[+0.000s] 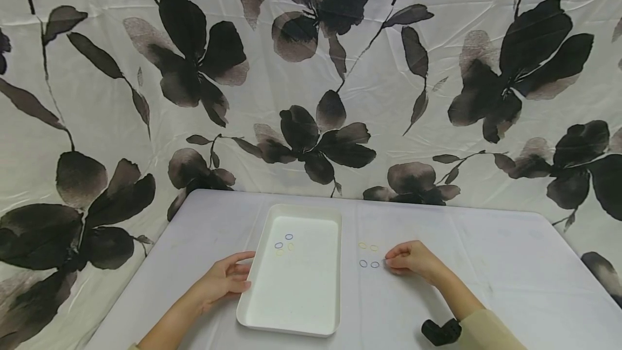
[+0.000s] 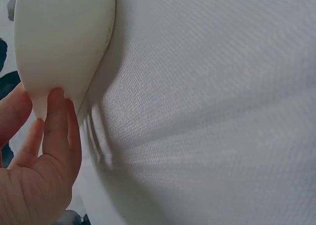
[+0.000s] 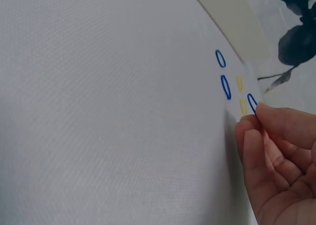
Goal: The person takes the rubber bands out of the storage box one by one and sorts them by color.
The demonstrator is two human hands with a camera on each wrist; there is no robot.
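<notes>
My right hand (image 1: 413,259) is just right of several thin rings on the table. In the right wrist view, its thumb and fingertips pinch a blue ring (image 3: 252,103), which stands out past them. Next to that hand lie two blue rings (image 1: 363,263) and two yellow rings (image 1: 373,248), in two rows. My left hand (image 1: 221,280) is at the left side of a white rectangular tray (image 1: 291,312), fingertips resting against the outer wall (image 2: 64,47). Toward its far left, the tray holds two blue rings (image 1: 289,236) and two pale yellow rings (image 1: 290,246).
A white cloth (image 1: 389,307) covers the table, with folds near the left hand. Behind it hangs a pale curtain (image 1: 389,96) with dark flowers. A black device (image 1: 441,332) sits by the right sleeve (image 1: 491,331).
</notes>
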